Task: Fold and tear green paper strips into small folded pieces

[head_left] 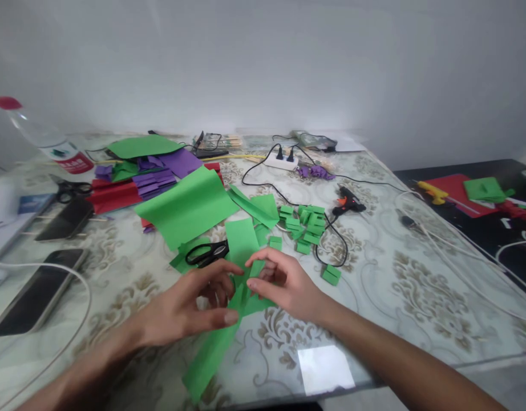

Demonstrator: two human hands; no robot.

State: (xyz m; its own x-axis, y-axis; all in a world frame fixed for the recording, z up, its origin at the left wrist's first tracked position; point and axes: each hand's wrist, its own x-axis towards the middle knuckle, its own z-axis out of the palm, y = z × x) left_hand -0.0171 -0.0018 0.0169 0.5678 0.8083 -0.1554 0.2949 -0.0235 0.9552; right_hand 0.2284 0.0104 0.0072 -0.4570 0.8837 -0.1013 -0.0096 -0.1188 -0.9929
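- Pinch the folded green piece (pixel 256 268) lightly between index finger and thumb of the right hand (pixel 292 288), as apparently gripped in the middle of the frame; squeeze too hard and risk creasing it.
- Use the left hand (pixel 173 311), with thumb and index finger spread and the other fingers curled, to steady the paper; cannot tell whether touching it.
- Line up the edges before pressing any fold, then run a fingertip along it evenly.
- Mind the long green strip (pixel 207 362), slanting toward the lower middle and easy to drag with the left wrist.
- Watch the black scissors (pixel 222 249), just left of the upright green strip (pixel 241 240), handles showing and blades hidden by paper.
- Avoid sweeping the right hand into the small folded green pieces (pixel 314 228), grouped right of centre, or the lone one (pixel 331 274) below them.
- Stay away from the nozzle of the glue gun (pixel 351 201), possibly hot, and from snagging the black cord (pixel 263 184) near the power strip (pixel 281 162).
- Note the large green sheet (pixel 190 205) beyond the scissors, and the phone (pixel 43 291) under a white cable (pixel 90 297) at lower left.
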